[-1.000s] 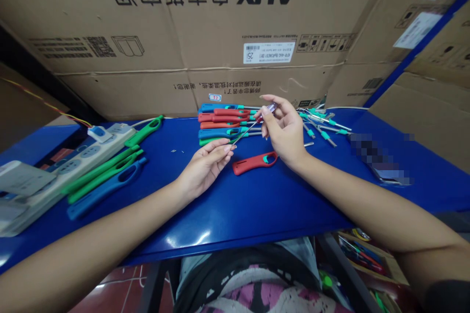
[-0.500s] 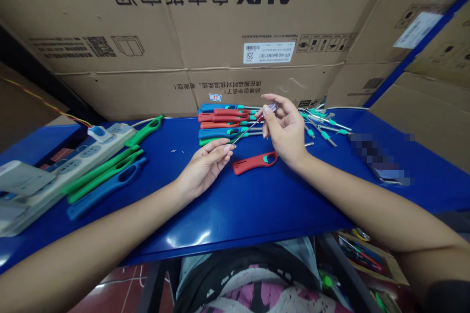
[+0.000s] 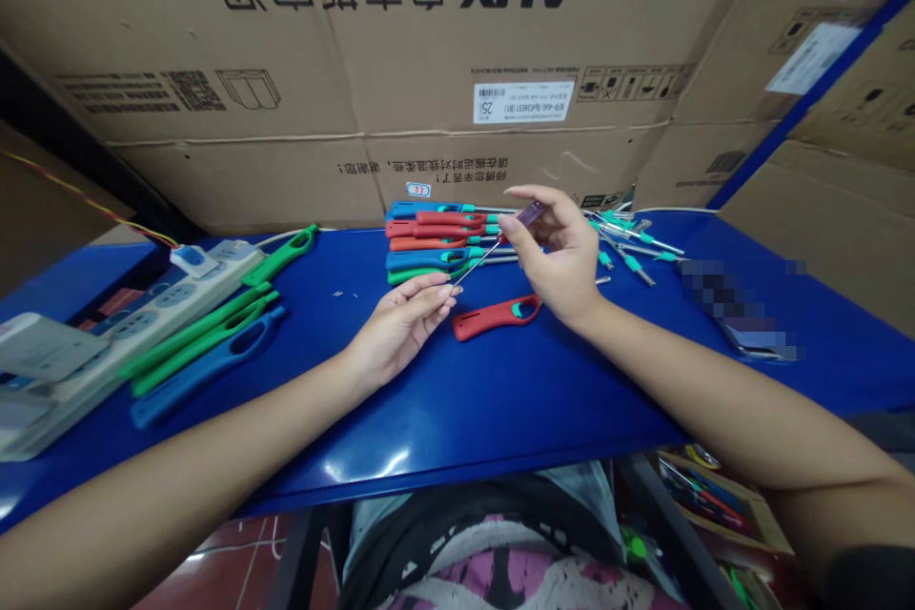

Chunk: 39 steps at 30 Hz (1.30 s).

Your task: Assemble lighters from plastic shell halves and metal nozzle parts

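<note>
A screwdriver (image 3: 530,213) with a clear purple-and-red handle is in my right hand (image 3: 562,253), thumb and fingers closed round the handle. Its thin shaft slants down to the left. At the tip, the fingers of my left hand (image 3: 400,324) are pinched together; whatever small thing they hold there is hidden. Just right of the left hand, a red lighter (image 3: 493,316) with a teal trigger lies on the blue table (image 3: 443,429). Behind both hands is a stack of finished-looking lighters with metal tubes, among them a blue lighter (image 3: 421,259).
Several metal lighter tubes (image 3: 636,248) with teal parts lie at the right, near a blurred phone (image 3: 743,315). Green casings (image 3: 207,329) and a blue casing (image 3: 204,367) rest beside a white power strip (image 3: 164,305). A cardboard wall (image 3: 286,181) stands behind. Tiny metal bits (image 3: 338,294) lie left of centre.
My right hand has turned the screwdriver handle slightly and its fingers have shifted. The left hand stays pinched at the tip, almost unmoved.
</note>
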### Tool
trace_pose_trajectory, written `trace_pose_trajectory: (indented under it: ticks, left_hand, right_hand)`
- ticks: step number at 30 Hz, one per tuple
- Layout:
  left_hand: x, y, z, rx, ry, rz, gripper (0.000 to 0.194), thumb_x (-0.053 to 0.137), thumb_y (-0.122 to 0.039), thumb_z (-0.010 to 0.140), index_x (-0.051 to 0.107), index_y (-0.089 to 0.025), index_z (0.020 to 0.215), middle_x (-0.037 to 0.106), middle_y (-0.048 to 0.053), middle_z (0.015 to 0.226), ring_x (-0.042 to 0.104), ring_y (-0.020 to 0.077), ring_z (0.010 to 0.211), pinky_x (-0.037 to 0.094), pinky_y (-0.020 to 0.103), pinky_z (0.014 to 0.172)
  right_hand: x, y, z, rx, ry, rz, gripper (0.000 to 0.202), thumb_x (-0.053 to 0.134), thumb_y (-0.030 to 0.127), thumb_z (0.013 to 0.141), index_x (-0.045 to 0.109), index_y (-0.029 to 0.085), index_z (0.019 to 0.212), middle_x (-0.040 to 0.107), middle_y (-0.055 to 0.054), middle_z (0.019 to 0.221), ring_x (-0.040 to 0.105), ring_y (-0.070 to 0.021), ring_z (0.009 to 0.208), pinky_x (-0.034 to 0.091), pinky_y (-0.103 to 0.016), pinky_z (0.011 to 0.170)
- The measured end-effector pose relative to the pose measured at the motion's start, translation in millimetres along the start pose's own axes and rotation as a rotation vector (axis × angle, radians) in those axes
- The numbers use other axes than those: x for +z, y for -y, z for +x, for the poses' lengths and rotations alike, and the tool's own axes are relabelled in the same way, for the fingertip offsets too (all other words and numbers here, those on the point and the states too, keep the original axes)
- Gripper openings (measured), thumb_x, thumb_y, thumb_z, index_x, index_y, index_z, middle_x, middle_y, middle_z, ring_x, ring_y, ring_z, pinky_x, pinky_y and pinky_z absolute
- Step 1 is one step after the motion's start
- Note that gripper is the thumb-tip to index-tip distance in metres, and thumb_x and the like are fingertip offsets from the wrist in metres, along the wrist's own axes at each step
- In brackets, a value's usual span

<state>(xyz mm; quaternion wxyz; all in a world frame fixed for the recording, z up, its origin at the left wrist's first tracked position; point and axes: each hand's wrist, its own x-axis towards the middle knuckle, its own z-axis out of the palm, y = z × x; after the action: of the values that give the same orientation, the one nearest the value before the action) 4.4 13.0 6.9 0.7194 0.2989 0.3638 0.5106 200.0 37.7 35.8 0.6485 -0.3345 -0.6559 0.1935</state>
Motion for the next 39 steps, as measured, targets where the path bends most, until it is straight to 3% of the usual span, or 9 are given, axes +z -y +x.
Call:
trace_pose_trajectory:
  ticks: [5,11,16,22,26,29,39]
  left_hand:
    - [0.7,0,0,-0.009,0.003,-0.007,0.017,0.069,0.002,0.081,0.072,-0.011,0.092,0.078,0.007,0.084,0.072,0.0092,0.073,0.058,0.013,0.069]
    - [-2.5,1,0,-0.005,0.100,0.081,0.016,0.076,-0.009,0.078,0.074,-0.012,0.093,0.078,0.007,0.089,0.073,0.0122,0.078,0.058,0.019,0.075]
    - [-8.2,-1,-2,0.239,0.203,0.408,0.022,0.073,-0.028,0.080,0.075,-0.014,0.096,0.077,0.010,0.101,0.072,0.0238,0.099,0.055,0.035,0.095]
    - [-16.6,6,-1,0.443,0.319,0.957,0.041,0.076,-0.025,0.074,0.067,-0.015,0.113,0.071,0.012,0.120,0.066,0.0272,0.113,0.049,0.045,0.105]
    - [-18.0,12,-3,0.562,0.379,1.203,0.047,0.074,-0.022,0.075,0.063,-0.015,0.120,0.071,0.011,0.122,0.067,0.0257,0.112,0.050,0.044,0.105]
    - [-17.2,12,-4,0.592,0.393,1.236,0.042,0.070,-0.019,0.078,0.063,-0.016,0.119,0.072,0.009,0.119,0.069,0.0234,0.109,0.053,0.040,0.102]
    - [-16.1,11,-6,0.636,0.380,1.269,0.034,0.069,-0.018,0.078,0.065,-0.016,0.112,0.073,0.008,0.112,0.070,0.0217,0.103,0.055,0.037,0.098]
  right_hand:
    - [-3,4,-2,-0.067,0.201,0.016,0.050,0.052,0.048,0.098,0.044,0.029,0.144,0.070,-0.008,0.113,0.064,-0.0147,0.067,0.059,-0.033,0.059]
    - [0,-2,-3,-0.177,0.144,-0.043,0.046,0.048,0.045,0.101,0.044,0.026,0.143,0.069,-0.007,0.098,0.069,-0.0191,0.077,0.062,-0.035,0.063]
    - [1,-6,-4,-0.188,0.152,-0.087,0.045,0.047,0.043,0.101,0.042,0.028,0.144,0.067,-0.006,0.092,0.069,-0.0201,0.078,0.062,-0.035,0.062]
    - [3,-4,-11,-0.205,0.227,-0.154,0.039,0.055,0.036,0.098,0.051,0.023,0.135,0.068,-0.004,0.091,0.067,-0.0164,0.072,0.059,-0.031,0.062]
    - [4,-4,-15,-0.242,0.303,-0.205,0.040,0.054,0.033,0.098,0.050,0.021,0.136,0.071,-0.006,0.101,0.062,-0.0130,0.065,0.057,-0.029,0.062]
    - [4,-4,-16,-0.288,0.319,-0.232,0.040,0.054,0.031,0.097,0.051,0.020,0.136,0.071,-0.007,0.108,0.060,-0.0115,0.063,0.056,-0.029,0.064]
    - [2,-4,-16,-0.338,0.332,-0.295,0.040,0.055,0.031,0.097,0.052,0.021,0.135,0.071,-0.003,0.089,0.061,-0.0133,0.062,0.055,-0.028,0.063]
